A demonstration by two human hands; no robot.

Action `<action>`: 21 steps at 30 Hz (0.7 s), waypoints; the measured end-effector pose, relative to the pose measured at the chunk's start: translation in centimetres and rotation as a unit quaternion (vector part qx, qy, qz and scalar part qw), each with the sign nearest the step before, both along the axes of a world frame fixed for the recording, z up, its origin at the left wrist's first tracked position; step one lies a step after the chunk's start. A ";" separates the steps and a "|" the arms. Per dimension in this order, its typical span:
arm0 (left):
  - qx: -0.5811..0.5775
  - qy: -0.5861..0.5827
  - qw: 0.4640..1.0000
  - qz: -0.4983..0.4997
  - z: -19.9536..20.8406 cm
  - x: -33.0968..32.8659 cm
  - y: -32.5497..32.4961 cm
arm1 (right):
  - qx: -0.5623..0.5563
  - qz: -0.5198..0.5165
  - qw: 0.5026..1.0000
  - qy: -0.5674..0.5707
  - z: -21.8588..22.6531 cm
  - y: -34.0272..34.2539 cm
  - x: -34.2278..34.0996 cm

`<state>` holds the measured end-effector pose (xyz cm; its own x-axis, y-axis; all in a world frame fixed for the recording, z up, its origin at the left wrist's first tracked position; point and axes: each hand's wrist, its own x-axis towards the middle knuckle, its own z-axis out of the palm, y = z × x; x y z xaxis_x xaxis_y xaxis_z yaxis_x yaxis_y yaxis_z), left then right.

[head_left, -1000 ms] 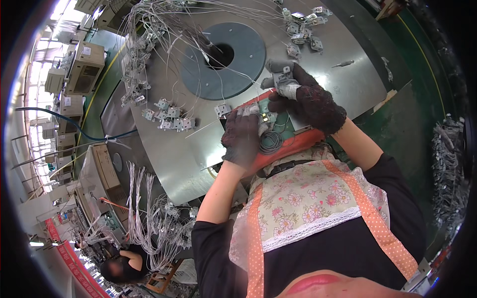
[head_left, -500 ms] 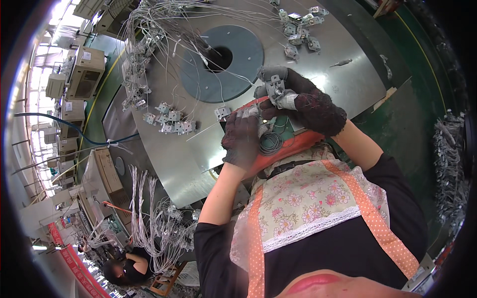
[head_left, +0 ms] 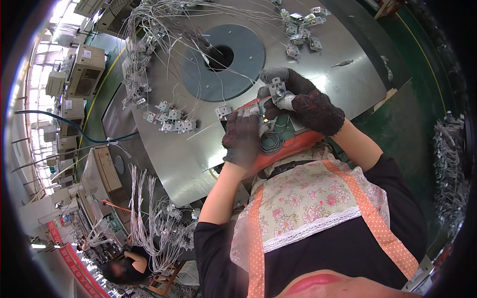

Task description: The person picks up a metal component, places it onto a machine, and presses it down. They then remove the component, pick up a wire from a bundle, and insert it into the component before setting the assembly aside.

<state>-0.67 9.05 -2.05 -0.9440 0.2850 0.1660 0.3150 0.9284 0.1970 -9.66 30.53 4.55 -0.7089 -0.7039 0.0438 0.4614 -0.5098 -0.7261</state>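
Both my hands wear dark knit gloves with grey tape round the fingertips. My right hand [head_left: 310, 104] is closed around a small metal thermostat [head_left: 277, 87], its bracket and short shaft facing up. My left hand [head_left: 242, 138] is closed just to the left, its taped fingertips pressed together by the edge of a green work surface. Between the hands a small brass-coloured piece [head_left: 265, 119] shows; whether the left fingers grip it is hidden. Below them, a coil of thin grey tubing [head_left: 272, 143] lies on the green surface, beside a red-orange padded edge [head_left: 298, 145].
The metal table [head_left: 174, 154] has a grey disc [head_left: 198, 82] with a central hole. Similar thermostats lie in clusters at left [head_left: 171, 118] and far right [head_left: 300, 32], trailing thin grey tubes. One thermostat [head_left: 223, 111] sits near my left hand. A screwdriver-like tool [head_left: 342, 63] lies at right.
My right fingers have drawn slightly away from the left fingertips, exposing the brass-coloured piece. The thermostat has shifted a little; my left hand stays nearly in place.
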 end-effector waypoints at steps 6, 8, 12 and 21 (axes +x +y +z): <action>0.005 -0.023 0.999 0.023 1.3 -0.2 0.6 | 0.008 -0.008 1.000 0.007 0.4 0.1 0.1; 0.033 0.000 0.999 0.017 1.5 -0.1 0.4 | 0.052 -0.030 0.998 -0.030 0.2 1.2 0.2; 0.076 -0.004 0.997 0.019 1.6 -0.2 -0.6 | -0.089 -0.044 0.981 -0.166 1.6 2.6 0.8; 0.249 -0.210 0.935 0.140 4.9 -6.7 -2.7 | 0.214 -0.006 0.941 0.261 0.5 0.4 -0.6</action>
<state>-7.39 6.35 2.85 -0.9818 0.0023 -0.1900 -0.1297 0.7225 0.6791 -10.23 30.89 5.06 -0.6774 -0.7284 0.1031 -0.0191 -0.1226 -0.9923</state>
